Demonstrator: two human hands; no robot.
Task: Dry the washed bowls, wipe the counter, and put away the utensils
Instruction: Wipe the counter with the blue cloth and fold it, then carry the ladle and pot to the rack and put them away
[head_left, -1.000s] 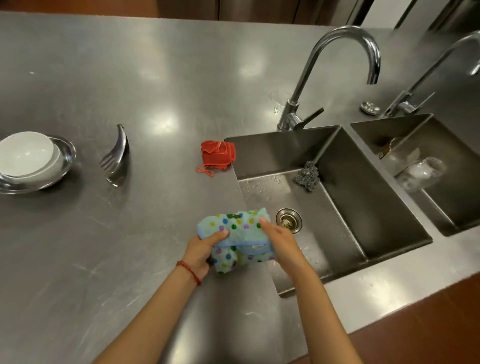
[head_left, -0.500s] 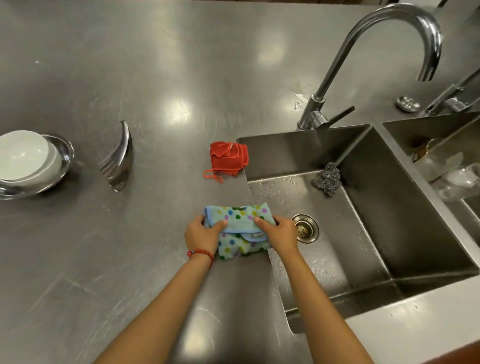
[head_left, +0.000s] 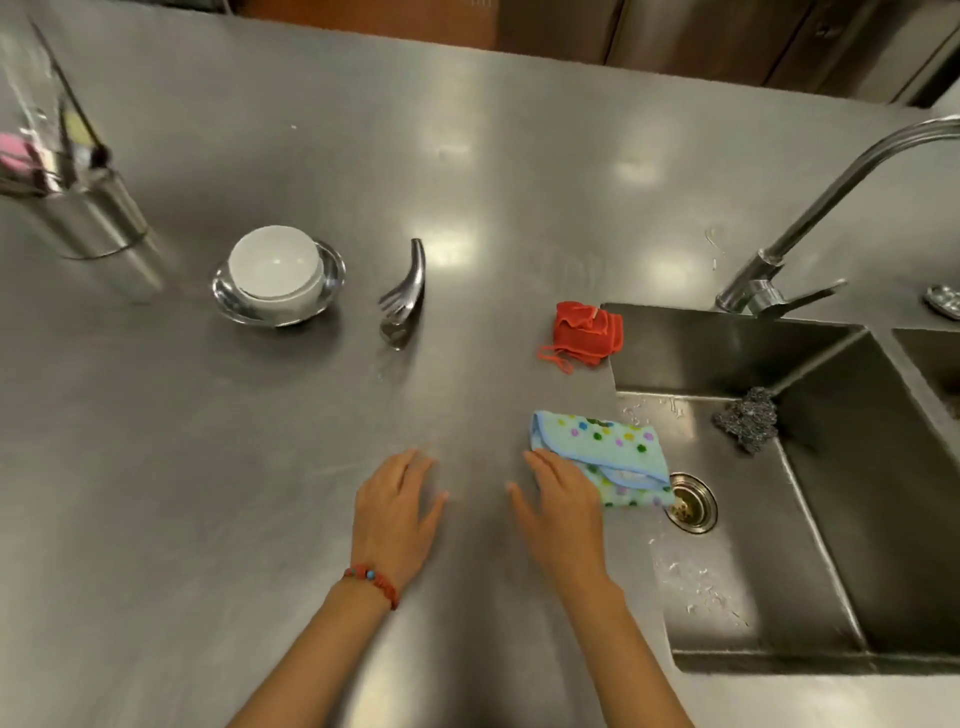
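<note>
A folded blue polka-dot cloth (head_left: 608, 447) lies at the sink's left rim, partly over the basin. My right hand (head_left: 563, 506) lies flat with straight fingers, its far side touching the cloth's near edge. To the left, my left hand (head_left: 397, 512), with a red bracelet at the wrist, hovers flat over the steel counter (head_left: 260, 467) and holds nothing. A white bowl (head_left: 275, 270) sits in a shiny metal bowl (head_left: 332, 283) at mid left. A fork and spoon (head_left: 402, 301) lie together beside them.
A red cloth (head_left: 587, 330) is bunched at the sink's (head_left: 831, 519) far-left corner. A steel scourer (head_left: 748, 415) lies in the basin near the drain (head_left: 691, 501). A tap (head_left: 810, 218) arches at the right. A metal utensil holder (head_left: 78, 208) stands far left.
Both hands have let go of the polka-dot cloth and moved left, fingers spread flat. The cloth now lies at the sink rim. The camera has swung left, which brings the utensil holder into view.
</note>
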